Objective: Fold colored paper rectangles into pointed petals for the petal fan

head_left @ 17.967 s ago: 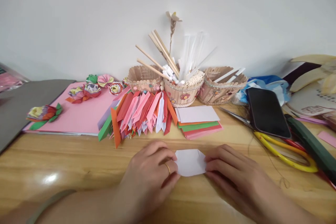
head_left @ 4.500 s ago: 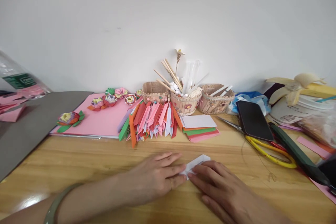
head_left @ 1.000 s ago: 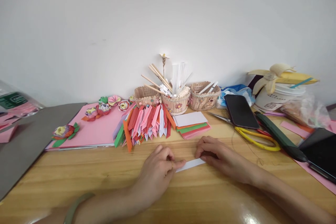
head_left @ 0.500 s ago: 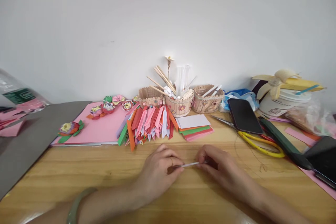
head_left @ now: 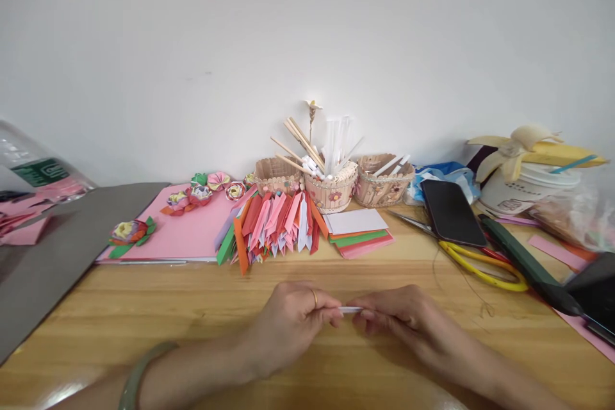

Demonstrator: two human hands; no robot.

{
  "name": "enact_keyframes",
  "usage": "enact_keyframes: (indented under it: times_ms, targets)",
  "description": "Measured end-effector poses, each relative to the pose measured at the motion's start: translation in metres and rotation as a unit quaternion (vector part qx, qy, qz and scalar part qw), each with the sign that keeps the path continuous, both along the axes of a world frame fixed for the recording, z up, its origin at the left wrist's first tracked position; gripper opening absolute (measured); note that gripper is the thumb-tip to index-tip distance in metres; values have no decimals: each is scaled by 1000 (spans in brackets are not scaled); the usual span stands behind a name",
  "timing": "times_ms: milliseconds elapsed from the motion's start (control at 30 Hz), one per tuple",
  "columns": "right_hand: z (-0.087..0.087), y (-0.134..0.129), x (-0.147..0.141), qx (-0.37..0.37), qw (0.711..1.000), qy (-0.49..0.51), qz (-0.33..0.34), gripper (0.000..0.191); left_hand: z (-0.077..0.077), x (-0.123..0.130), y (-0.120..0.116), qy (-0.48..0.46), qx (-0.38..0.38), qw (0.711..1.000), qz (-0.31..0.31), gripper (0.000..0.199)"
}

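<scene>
Between my two hands is a narrow folded piece of pale paper (head_left: 351, 310), seen nearly edge-on; most of it hides behind my fingers. My left hand (head_left: 300, 317), with a ring on one finger, pinches its left end between thumb and fingers. At the right end, my right hand (head_left: 406, 317) grips it the same way. Just beyond them lie a stack of coloured paper slips (head_left: 360, 230), white on top, and a dense row of folded paper pieces (head_left: 273, 224) in red, pink, orange, green and lilac.
Wooden craft baskets (head_left: 331, 195) stand by the wall with sticks in them. Folded paper flowers (head_left: 129, 234) rest on pink sheets (head_left: 182, 243) at left. To the right are yellow-handled scissors (head_left: 480, 266), a black phone (head_left: 451, 211), a green-handled tool (head_left: 523, 256) and a peeled banana on a tub (head_left: 523, 189).
My hands have drawn closer together on the pale paper, so less of it shows between them. The fingers of both hands have closed in tighter, and the view has shifted slightly.
</scene>
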State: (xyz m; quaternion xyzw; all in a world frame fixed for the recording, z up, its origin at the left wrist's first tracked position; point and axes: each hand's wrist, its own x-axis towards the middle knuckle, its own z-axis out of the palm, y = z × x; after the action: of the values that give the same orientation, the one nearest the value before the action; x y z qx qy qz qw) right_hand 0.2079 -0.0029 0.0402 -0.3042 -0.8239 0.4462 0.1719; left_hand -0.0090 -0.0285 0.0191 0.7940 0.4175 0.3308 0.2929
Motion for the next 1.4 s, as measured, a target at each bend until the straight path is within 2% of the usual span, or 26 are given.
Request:
enact_keyframes:
  times_ms: [167, 233, 433, 633, 700, 800, 867, 933, 1033, 1133, 1267, 1400]
  targets:
    - [2, 4, 11, -10, 1000, -10, 12, 36, 5, -10, 6, 35, 51, 994, -95, 33]
    - [-1, 6, 13, 4, 1000, -5, 1, 37, 8, -13, 7, 55, 88, 988, -110, 35]
    - [-6, 9, 17, 57, 998, -3, -36, 37, 17, -15, 6, 70, 138, 985, -82, 35]
    - [8, 14, 22, -12, 999, 30, -17, 35, 32, -20, 4, 92, 171, 977, -92, 39]
    - [8, 20, 28, -41, 996, 54, -55, 35, 37, -28, 5, 110, 200, 972, -47, 40]
    - [5, 31, 37, -49, 984, 87, -150, 37, 41, -49, 13, 138, 245, 957, 75, 36]
    - [3, 37, 39, -40, 978, 92, -185, 39, 42, -64, 23, 175, 274, 932, 164, 31]
    - [2, 39, 37, -35, 976, 91, -197, 41, 40, -75, 35, 206, 284, 913, 209, 37]
    - [3, 39, 34, -32, 975, 84, -201, 43, 34, -82, 51, 264, 279, 888, 253, 44]
    - [2, 38, 32, -26, 976, 72, -204, 44, 25, -79, 60, 310, 269, 868, 279, 43]
    - [0, 39, 33, -13, 977, 57, -207, 42, 20, -73, 59, 339, 267, 853, 294, 38]
    - [-4, 39, 33, 1, 977, 42, -210, 41, 22, -70, 56, 355, 260, 836, 328, 35]
